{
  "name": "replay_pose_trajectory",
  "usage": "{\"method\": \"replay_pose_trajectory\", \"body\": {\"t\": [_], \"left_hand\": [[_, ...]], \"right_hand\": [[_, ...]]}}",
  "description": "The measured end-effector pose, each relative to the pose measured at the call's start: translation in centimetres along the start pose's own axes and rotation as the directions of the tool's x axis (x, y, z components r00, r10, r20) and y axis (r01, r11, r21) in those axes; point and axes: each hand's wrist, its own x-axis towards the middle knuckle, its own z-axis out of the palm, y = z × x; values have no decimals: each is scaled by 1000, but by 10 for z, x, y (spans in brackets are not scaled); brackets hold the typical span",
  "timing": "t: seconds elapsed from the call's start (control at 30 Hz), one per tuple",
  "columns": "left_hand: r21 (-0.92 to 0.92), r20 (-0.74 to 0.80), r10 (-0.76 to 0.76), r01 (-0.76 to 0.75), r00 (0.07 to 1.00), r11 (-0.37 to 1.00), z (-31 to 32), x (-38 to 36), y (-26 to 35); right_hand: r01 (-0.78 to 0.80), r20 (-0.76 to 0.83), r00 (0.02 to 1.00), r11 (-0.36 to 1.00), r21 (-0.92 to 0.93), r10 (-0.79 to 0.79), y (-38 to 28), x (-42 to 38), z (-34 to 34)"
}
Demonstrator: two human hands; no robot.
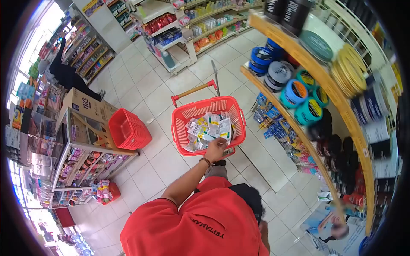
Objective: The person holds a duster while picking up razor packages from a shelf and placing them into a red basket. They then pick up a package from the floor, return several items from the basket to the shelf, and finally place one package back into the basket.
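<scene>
My left hand (216, 148) reaches over the near rim of a red shopping basket (179, 147). Its fingers are bent down onto small white packets (212, 123) heaped in the basket, and they seem closed on one at the near edge. One packet carries dark lettering that looks like "Schick". The basket's red handle (194, 91) stands beyond its far side, beside a grey metal bar (215, 77). My right hand is out of view; only a bit of that arm shows at the lower right of my red shirt (192, 226).
At the right, curved wooden-edged shelves (314, 51) hold tubs and tins. Stacked red baskets (129, 128) stand on the left by a counter (68, 164) with a cardboard box (87, 106). A person in dark clothes (70, 70) is at the far left. Stocked shelves (171, 42) lie ahead.
</scene>
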Motion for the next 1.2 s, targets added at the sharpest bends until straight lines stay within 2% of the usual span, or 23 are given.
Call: {"method": "replay_pose_trajectory", "body": {"t": [0.03, 0.1, 0.17, 0.2, 0.23, 0.3, 0.37, 0.4, 0.43, 0.47, 0.5, 0.53, 0.57, 0.6, 0.7, 0.77, 0.83, 0.9, 0.97, 1.03, 1.07, 1.13, 1.2], "left_hand": [[-11, -6, -13, 13, 1000, 1000, -10, 10, -4], [367, -139, 75, -19, 988, 930, -31, 29, -18], [458, -78, 9, 28, 997, 888, -55, 45, -35], [466, 202, -135, 26, 970, 885, -63, 59, -55], [473, 460, -265, 19, 847, 881, -65, 74, -75], [524, 500, -331, 24, 800, 852, -66, 92, -104], [745, 333, -167, -150, 928, 650, -76, 107, -108], [798, 157, 121, -198, 980, 569, -81, 106, -105], [852, -4, 419, -216, 908, 477, -91, 105, -81], [846, 21, 417, -238, 909, 476, -101, 115, -68], [728, -26, 183, -107, 983, 678, -112, 128, -57], [580, -29, -67, 72, 997, 811, -121, 136, -54], [579, -20, -56, 58, 998, 814, -124, 148, -68], [589, -27, -90, 89, 996, 803, -123, 165, -96], [577, -18, -25, 31, 1000, 816, -114, 193, -138], [441, -36, -242, 232, 970, 867, -100, 201, -156], [599, 109, -318, 193, 942, 777, -97, 190, -114], [482, 573, -89, -247, 815, 841, -93, 187, -129], [422, 621, -96, -230, 778, 877, -98, 186, -116], [414, 360, -368, 207, 857, 886, -104, 191, -123], [430, 377, -367, 191, 850, 882, -105, 188, -124], [574, 81, -261, 169, 962, 801, -104, 190, -117], [651, 71, -267, 158, 961, 742, -90, 189, -122]], "right_hand": [[-6, 2, 1000, 1000, 17, 6, 17, 47, -5], [-136, -235, 964, 989, -52, 120, -75, 11, 23], [-19, -235, 971, 994, 110, 45, -119, 5, 41], [-18, -246, 968, 994, 107, 44, -139, 0, 52], [16, -279, 960, 990, 140, 24, -156, -7, 68], [37, -315, 949, 984, 172, 19, -182, -17, 103], [158, -342, 934, 976, 150, -99, -188, -28, 123], [164, -342, 934, 976, 146, -106, -187, -35, 132], [172, -341, 933, 973, 150, -113, -183, -43, 138], [179, -333, 933, 978, 110, -133, -169, -38, 138], [169, -345, 931, 978, 123, -118, -146, -34, 140], [217, -390, 881, 961, -172, -269, -123, -29, 141], [237, -384, 818, 859, -455, -429, -106, -27, 141], [188, -366, 835, 838, -513, -411, -83, -28, 139], [140, -330, 857, 795, -590, -396, -41, -63, 150], [7, -363, 895, 821, -571, -260, 22, -46, 155], [-144, -330, 940, 770, -622, -91, 116, -1, 142], [-344, -509, 856, 833, -434, 88, 84, -63, 164], [-317, -520, 845, 902, -291, 130, 90, -90, 179], [-295, -517, 836, 945, -142, 183, 109, -102, 203], [-299, -518, 834, 945, -135, 190, 120, -105, 216], [-291, -523, 831, 949, -118, 189, 128, -98, 240], [-278, -536, 826, 954, -115, 176, 135, -84, 251]]}}
